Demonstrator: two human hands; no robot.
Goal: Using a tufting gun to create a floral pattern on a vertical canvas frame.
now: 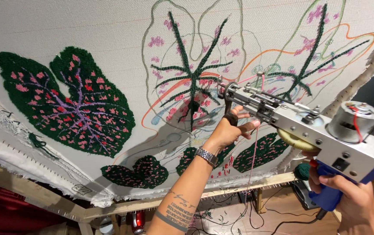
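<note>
My right hand point(352, 198) grips the blue handle of a tufting gun point(322, 130), a silver metal body with a round motor on top. Its needle tip presses against white tufting cloth point(87, 26) stretched on a wooden frame. My left hand point(232, 128), with a metal wristwatch and a tattooed forearm, holds the gun's black front grip just below the needle. Pink yarn point(253, 152) runs down from the gun. The tip sits on a half-filled leaf outline with dark green veins and pink spots point(191, 82).
A finished dark green leaf with pink spots point(71, 104) fills the cloth's left part, smaller tufted leaves point(139, 172) lie lower. The frame's wooden bar point(248, 185) carries rows of nails. Cables and a red object point(138, 221) lie on the floor below.
</note>
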